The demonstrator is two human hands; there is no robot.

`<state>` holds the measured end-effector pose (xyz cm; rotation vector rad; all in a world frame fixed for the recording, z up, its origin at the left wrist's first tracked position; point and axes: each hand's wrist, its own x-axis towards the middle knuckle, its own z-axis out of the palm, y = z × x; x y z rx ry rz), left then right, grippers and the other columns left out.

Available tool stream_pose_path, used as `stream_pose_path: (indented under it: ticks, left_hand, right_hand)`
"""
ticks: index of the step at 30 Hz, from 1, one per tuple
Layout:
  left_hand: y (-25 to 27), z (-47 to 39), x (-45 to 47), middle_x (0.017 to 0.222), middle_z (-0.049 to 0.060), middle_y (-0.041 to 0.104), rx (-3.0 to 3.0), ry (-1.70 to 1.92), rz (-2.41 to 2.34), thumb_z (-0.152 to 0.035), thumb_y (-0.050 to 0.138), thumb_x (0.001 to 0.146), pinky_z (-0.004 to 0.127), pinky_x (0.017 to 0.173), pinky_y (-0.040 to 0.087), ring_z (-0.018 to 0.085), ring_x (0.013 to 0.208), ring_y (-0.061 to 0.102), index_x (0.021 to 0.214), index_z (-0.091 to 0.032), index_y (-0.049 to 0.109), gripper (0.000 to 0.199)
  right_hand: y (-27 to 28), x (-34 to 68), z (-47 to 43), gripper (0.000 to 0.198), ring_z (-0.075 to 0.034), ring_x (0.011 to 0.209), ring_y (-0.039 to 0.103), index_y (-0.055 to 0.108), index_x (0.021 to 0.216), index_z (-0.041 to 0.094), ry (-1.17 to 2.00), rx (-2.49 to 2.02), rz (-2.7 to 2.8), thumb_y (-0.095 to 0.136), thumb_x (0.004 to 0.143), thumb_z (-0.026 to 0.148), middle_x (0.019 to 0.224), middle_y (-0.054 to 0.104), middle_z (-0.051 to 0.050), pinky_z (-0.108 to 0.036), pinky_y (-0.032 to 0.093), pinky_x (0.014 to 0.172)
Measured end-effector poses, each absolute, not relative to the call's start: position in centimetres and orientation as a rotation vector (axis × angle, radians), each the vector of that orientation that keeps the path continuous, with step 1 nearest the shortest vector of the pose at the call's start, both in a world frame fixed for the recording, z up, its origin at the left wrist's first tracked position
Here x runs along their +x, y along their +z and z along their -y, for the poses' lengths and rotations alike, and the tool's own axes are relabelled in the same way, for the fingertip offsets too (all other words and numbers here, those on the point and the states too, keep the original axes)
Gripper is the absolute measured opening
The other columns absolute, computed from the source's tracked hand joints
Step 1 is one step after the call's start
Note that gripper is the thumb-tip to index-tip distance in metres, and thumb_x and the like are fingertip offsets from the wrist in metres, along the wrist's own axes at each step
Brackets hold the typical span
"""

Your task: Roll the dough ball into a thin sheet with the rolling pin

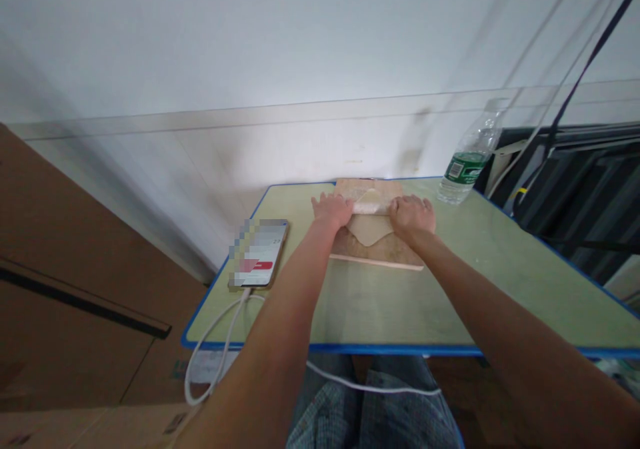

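A pale rolling pin (371, 204) lies crosswise over a thin, flattened sheet of dough (371, 230). The dough rests on a wooden board (379, 252), and part of it shows beyond the pin, with a pointed lobe on the near side. My left hand (333, 209) is closed over the pin's left end. Over its right end my right hand (413, 216) is closed too, knuckles up. Both palms and the pin's ends are hidden under the hands.
On the pale green table (500, 289), a phone (263, 252) with a white cable (231, 329) lies left of my forearm. A water bottle (465, 169) stands at the back right. The white wall (300, 149) rises behind the table; dark folded items (595, 196) are at right.
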<state>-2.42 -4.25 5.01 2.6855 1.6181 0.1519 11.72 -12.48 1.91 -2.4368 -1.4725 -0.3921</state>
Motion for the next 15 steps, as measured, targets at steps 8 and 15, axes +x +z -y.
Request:
stream_pose_path:
  ticks: [8,15]
  left_hand:
    - [4.1,3.9,-1.9,0.124,0.014,0.061,2.671,0.336,-1.698,-0.034,0.029,0.094,0.043,0.097,0.039,0.030,0.120,0.049,0.113,-0.014,0.065,0.046]
    - [3.6,2.7,-0.8,0.106,0.018,0.069,2.630,0.485,-1.777,-0.030,0.032,0.091,0.040,0.088,0.042,0.029,0.108,0.059,0.100,-0.010,0.072,0.046]
  right_hand:
    - [2.2,12.2,12.0,0.046,-0.023,0.109,0.056,0.067,0.105,0.016,-0.321,-2.454,1.472,0.024,0.094,0.027,0.114,0.066,-0.012,-0.036,0.038,0.089]
    - [2.6,13.0,10.0,0.046,-0.027,0.105,0.059,0.064,0.116,0.018,-0.271,-2.556,1.439,0.025,0.093,0.029,0.114,0.066,-0.015,-0.040,0.040,0.083]
